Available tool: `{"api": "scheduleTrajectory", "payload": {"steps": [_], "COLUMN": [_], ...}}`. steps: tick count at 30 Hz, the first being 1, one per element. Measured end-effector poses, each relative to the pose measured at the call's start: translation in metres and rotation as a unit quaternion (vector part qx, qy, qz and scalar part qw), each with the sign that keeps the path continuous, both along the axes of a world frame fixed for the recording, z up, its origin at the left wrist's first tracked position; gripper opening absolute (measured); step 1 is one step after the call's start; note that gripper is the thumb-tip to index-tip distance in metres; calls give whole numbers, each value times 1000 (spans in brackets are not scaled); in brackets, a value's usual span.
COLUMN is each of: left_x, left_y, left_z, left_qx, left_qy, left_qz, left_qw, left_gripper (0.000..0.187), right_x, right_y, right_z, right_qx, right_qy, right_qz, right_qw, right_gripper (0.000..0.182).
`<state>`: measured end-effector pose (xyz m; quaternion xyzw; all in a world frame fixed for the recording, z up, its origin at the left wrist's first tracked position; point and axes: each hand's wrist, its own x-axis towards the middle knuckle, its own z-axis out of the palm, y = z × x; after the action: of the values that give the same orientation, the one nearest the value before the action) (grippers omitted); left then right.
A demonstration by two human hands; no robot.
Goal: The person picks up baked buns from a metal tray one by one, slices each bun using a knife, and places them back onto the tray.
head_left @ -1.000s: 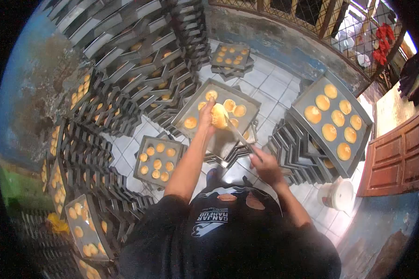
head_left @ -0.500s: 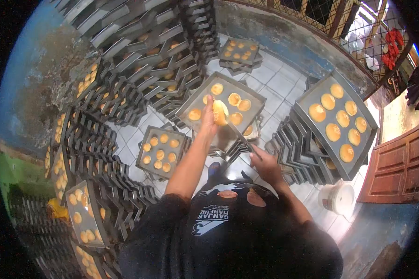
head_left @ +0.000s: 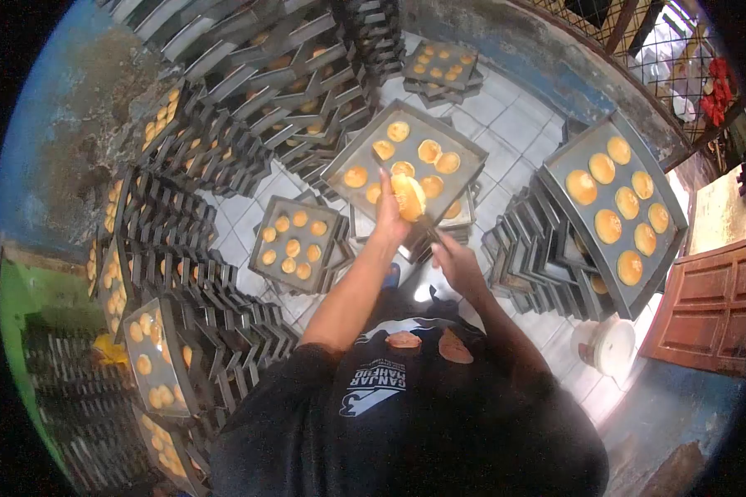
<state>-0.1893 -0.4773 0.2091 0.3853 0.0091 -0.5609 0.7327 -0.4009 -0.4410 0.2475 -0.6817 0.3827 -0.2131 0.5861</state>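
Observation:
My left hand (head_left: pixel 392 217) is closed around a golden bun (head_left: pixel 409 199) that looks split, its pale yellow inside facing up. My right hand (head_left: pixel 458 263) grips a knife (head_left: pixel 428 229), its flat blade angled up and left to the lower edge of that bun. Both hands are over the near side of a metal baking tray (head_left: pixel 371 142), where several round buns lie, some with browned faces upward. Under this tray, part of another tray with buns shows at its near right corner.
Zigzag stacks of trays (head_left: pixel 249 108) rise along the left. A tall stack topped by a tray of buns (head_left: pixel 595 195) stands on the right, near a white bucket (head_left: pixel 605 344). Smaller tray stacks sit at the back (head_left: pixel 464 76) and left of centre (head_left: pixel 278 275).
The view has shifted slightly. My left hand has tipped the bun more open side up, and the knife has drawn in with its blade at the bun. More buns show on the tray.

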Motion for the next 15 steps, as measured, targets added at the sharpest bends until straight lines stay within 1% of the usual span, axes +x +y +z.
{"api": "scheduleTrajectory", "payload": {"steps": [1,3,5,7,9,11,12,13,14,15], "left_x": [2,9,28,54,72,87,86,95,108,120], "left_y": [-1,-2,-7,-22,-31,-42,-43,-46,-48,-51], "left_z": [-7,-12,-21,-42,-62,-93,-85,-107,-146,-190], "left_qx": [7,15,35,65,83,134,180,185,237,274], "left_qy": [0,5,10,10,7,-15,-20,-5,-230,-442], "left_qz": [-1,29,19,26,30,27,9,11,-13,-42], "left_qw": [1000,999,999,998,996,990,983,983,944,853], "left_gripper": [68,67,67,73,73,71,63,63,55,49], "right_x": [11,31,28,10,-26,-66,-78,-88,-101,-110], "right_y": [-7,-11,-6,9,34,63,76,87,98,109], "right_z": [-9,-24,-29,-35,-66,-98,-93,-85,-86,-91], "right_qx": [7,-10,6,45,38,60,50,39,153,263], "right_qy": [0,-24,0,79,84,108,165,222,190,156], "right_qz": [-1,5,4,8,-21,-58,-66,-72,-106,-144], "right_qw": [1000,1000,1000,996,995,991,983,972,964,941], "right_gripper": [46,49,47,46,43,44,42,40,39,38]}}
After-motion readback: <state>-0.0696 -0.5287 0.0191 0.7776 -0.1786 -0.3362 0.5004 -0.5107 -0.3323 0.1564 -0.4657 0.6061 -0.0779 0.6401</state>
